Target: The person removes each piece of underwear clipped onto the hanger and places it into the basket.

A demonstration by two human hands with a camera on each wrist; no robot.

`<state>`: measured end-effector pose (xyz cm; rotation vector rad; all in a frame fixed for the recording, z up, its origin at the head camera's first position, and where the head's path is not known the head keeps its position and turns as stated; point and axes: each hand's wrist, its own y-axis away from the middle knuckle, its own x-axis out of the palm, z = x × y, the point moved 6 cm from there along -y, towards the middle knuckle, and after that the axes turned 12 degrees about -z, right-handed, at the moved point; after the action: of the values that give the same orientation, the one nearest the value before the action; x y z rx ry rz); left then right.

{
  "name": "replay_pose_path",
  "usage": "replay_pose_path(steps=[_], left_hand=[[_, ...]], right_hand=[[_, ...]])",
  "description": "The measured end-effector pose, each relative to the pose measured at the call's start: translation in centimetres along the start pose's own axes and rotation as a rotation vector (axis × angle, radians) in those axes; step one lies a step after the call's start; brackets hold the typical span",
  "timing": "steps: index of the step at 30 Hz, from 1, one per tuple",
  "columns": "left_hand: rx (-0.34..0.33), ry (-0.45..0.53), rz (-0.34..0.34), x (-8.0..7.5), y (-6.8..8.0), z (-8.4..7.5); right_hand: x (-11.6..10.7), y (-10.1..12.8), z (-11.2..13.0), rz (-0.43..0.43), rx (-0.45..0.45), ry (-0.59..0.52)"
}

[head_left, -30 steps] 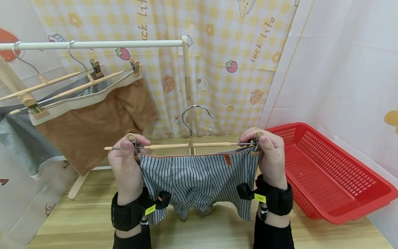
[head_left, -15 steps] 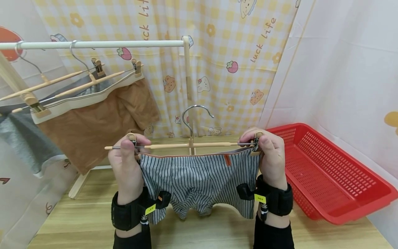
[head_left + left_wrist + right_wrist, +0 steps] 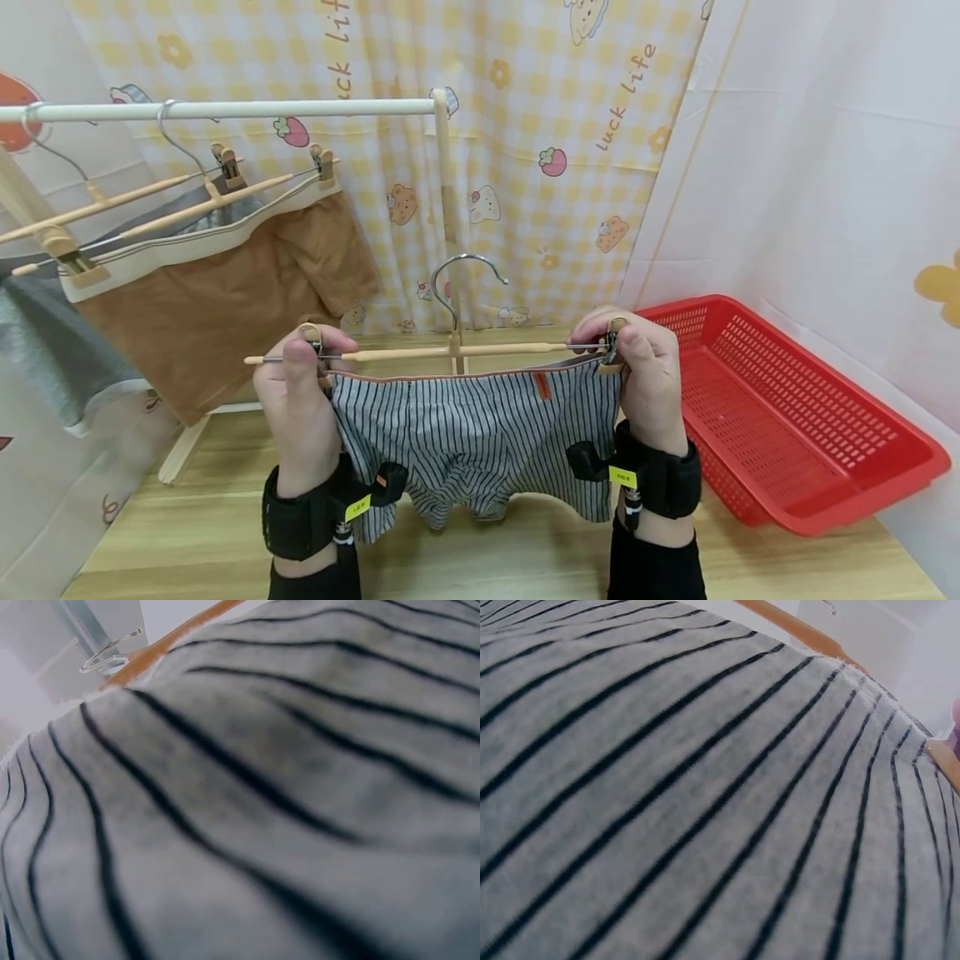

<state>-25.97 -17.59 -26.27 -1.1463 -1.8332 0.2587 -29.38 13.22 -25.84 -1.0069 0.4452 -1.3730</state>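
Note:
I hold a wooden clip hanger (image 3: 450,352) with a metal hook level above the table. Grey striped shorts (image 3: 472,425) hang from its two clips. My left hand (image 3: 296,392) pinches the left clip (image 3: 311,337) and the waistband there. The right clip (image 3: 613,340) is pinched by my right hand (image 3: 645,375). Both wrist views are filled with the striped fabric (image 3: 240,810) (image 3: 705,795); the hanger's bar (image 3: 799,630) shows at the top edge of the right one.
A white rail (image 3: 225,108) on a wooden stand (image 3: 446,225) crosses the upper left, carrying hangers with brown shorts (image 3: 225,292) and a grey garment (image 3: 45,350). A red plastic basket (image 3: 787,417) sits on the wooden table (image 3: 525,558) at the right. Patterned curtains hang behind.
Almost nothing differs. Both hands keep their hold on the clips, and the view has shifted slightly.

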Motion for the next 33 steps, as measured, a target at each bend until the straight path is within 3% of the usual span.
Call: replay_pose_path(steps=[15, 21, 28, 33], left_hand=[[-0.03, -0.001, -0.02, -0.9, 0.7, 0.3], [-0.055, 0.026, -0.018, -0.6, 0.3, 0.5], [0.018, 0.001, -0.019, 0.2, -0.8, 0.4], [0.047, -0.007, -0.01, -0.2, -0.5, 0.3]], right_hand=[[0.2, 0.7, -0.4, 0.018, 0.038, -0.04], [0.1, 0.3, -0.5, -0.008, 0.046, -0.04], [0.2, -0.8, -0.4, -0.06, 0.042, -0.005], [0.1, -0.5, -0.4, -0.064, 0.041, 0.02]])
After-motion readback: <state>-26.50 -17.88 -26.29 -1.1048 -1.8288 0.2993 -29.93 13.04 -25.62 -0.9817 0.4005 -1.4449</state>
